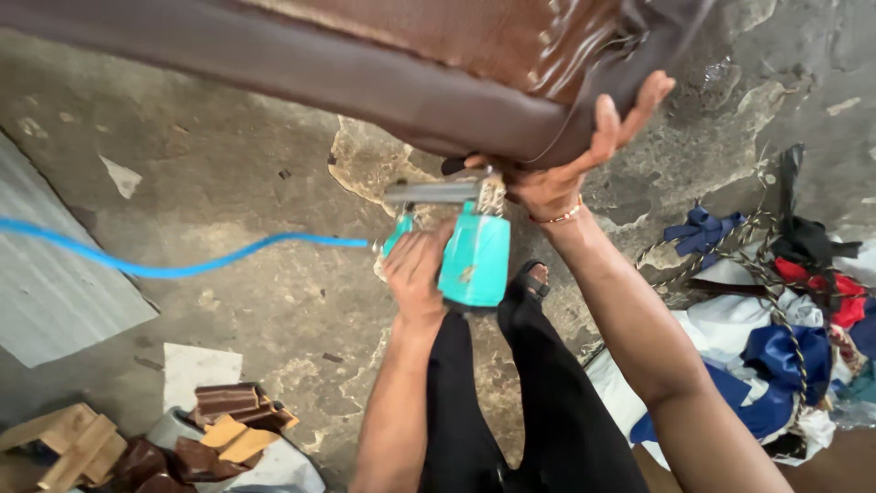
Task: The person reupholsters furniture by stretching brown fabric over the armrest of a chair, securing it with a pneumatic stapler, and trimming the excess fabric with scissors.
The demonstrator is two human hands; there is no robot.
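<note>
Head view, read from the left edge: a grey corrugated sheet [55,292] lies flat on the stained concrete floor [228,155], and below it, in the bottom left corner, sit short wooden blocks [78,447] beside a small heap of brown leather offcuts [228,415] on a pale scrap. A blue air hose [164,267] runs from the left edge across the floor in a shallow sag and joins the rear end of a teal pneumatic stapler [474,256] near the middle of the picture. The left hand [415,269] is wrapped tightly round the stapler's grip, fingers closed on it, with the tool's grey metal nose pointing up against the underside of a brown upholstered cushion [392,64] that spans the top of the frame. Below the stapler the person's black trousers [538,402] and a sandalled foot [534,278] show. Just right of the tool, the right hand [570,164], with a thin bracelet at the wrist, is clamped on the cushion's lower right corner, thumb raised along the brown cover and the palm pressed beneath the edge, touching the stapler's nose. Farther right, a jumble of blue, white, red and black fabric scraps [776,338] with a braided cord lies piled on the floor.
</note>
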